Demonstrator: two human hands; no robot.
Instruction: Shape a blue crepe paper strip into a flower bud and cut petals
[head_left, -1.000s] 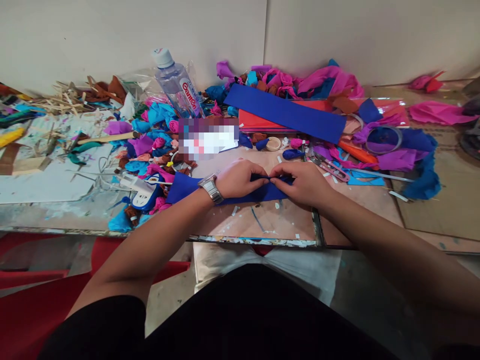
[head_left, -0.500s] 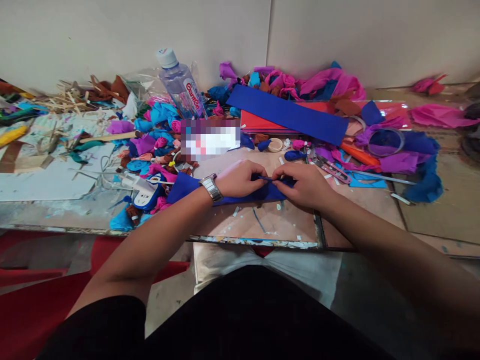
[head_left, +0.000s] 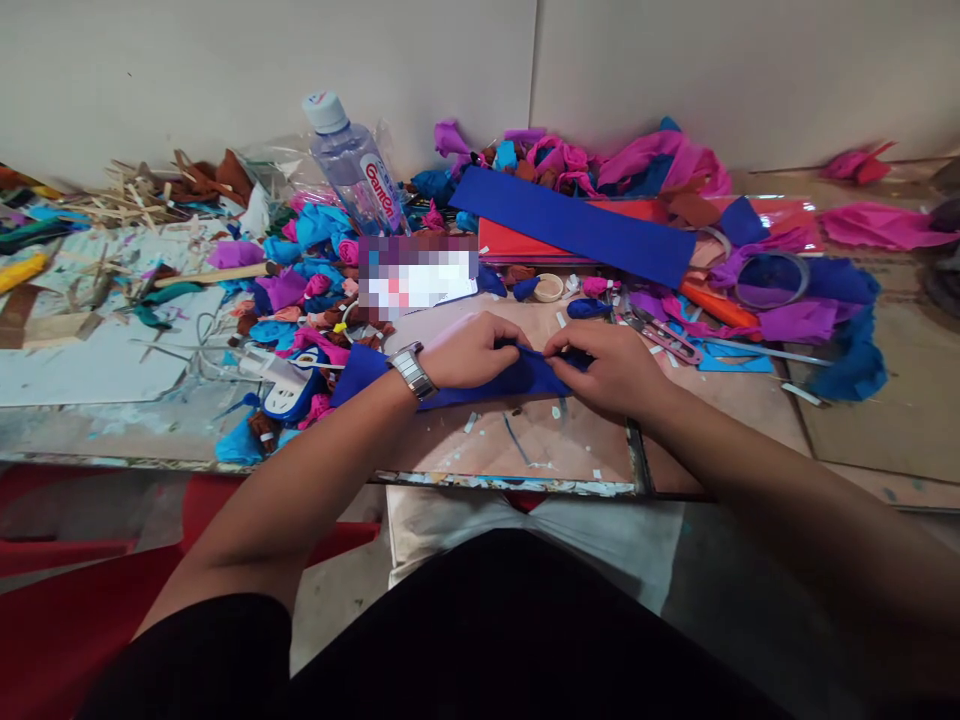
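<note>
A strip of dark blue crepe paper (head_left: 525, 378) lies on the brown board (head_left: 525, 440) in front of me. My left hand (head_left: 469, 352), with a metal watch on its wrist, pinches the strip's upper edge from the left. My right hand (head_left: 611, 365) pinches the same strip from the right, fingertips almost touching the left hand's. The strip's left end (head_left: 360, 370) sticks out past my left wrist. Its right end is hidden under my right hand.
A water bottle (head_left: 352, 165) stands at the back. A long blue paper strip (head_left: 574, 225) lies on red sheets. Scissors (head_left: 664, 338), a tape ring (head_left: 771, 280), an orange cutter (head_left: 709, 305) and piles of pink, purple and cyan paper scraps (head_left: 315, 260) surround the hands. A white and blue power strip (head_left: 289, 385) lies left.
Both hands keep working the blue strip with small finger shifts. The fold between them has flattened slightly. The view wobbled a little.
</note>
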